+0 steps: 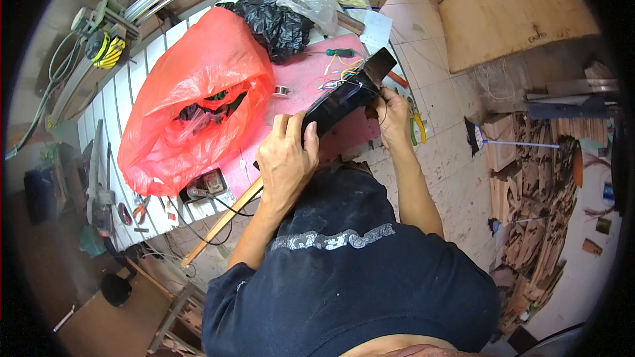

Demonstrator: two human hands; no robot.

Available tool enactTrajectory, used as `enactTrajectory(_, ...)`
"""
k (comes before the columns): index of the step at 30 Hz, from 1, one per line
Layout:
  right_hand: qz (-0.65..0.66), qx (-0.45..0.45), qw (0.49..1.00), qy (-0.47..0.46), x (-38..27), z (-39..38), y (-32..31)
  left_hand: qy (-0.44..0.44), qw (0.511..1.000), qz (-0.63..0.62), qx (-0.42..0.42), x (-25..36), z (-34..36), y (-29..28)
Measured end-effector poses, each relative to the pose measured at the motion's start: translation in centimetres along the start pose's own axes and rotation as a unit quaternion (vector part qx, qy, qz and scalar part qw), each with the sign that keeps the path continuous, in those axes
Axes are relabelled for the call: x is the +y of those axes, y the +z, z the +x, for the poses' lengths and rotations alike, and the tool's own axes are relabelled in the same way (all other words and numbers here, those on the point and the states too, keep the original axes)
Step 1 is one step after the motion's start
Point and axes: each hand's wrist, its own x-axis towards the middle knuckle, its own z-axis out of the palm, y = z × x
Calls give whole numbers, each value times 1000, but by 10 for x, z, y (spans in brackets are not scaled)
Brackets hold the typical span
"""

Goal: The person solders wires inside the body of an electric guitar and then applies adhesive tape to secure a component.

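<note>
A long glossy black housing (338,102) lies slantwise in front of me, a raised block at its far right end. Thin coloured wires (347,76) stick out along its far side. My left hand (287,152) is closed around the near left end, the thumb on the top face. At the other end my right hand (393,118) has its fingers bent and pressed together against the side, by a thin dark wire. Whether those fingers grip the wire or the housing is hard to make out. Beneath is a pink foam sheet (360,133).
A big red plastic bag (198,86) gapes left of my hands, a black bag (274,23) behind it. A solder spool (281,91), a green screwdriver (340,52) and yellow-handled pliers (419,129) lie around the housing. A wooden strip (221,221) juts off the table's near edge.
</note>
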Motion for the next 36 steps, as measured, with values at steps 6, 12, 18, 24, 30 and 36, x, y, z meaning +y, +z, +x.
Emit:
enactTrajectory(6,-118,28,991,-54,-12,5,1,7,1000,28,4,-4,2,1)
enactTrajectory(12,2,-33,999,-3,-1,3,3,1,999,32,9,-4,1,1)
enactTrajectory(18,-24,-20,999,-24,4,7,-1,8,999,34,2,-4,3,-1)
enactTrajectory(24,-251,10,945,-209,-22,-2,6,6,999,40,0,-6,3,-1)
enactTrajectory(30,-389,77,806,-439,-8,-1,8,0,999,39,2,-5,6,-2)
enactTrajectory(36,-53,6,999,-2,-5,-1,9,-6,999,46,0,-3,5,-1)
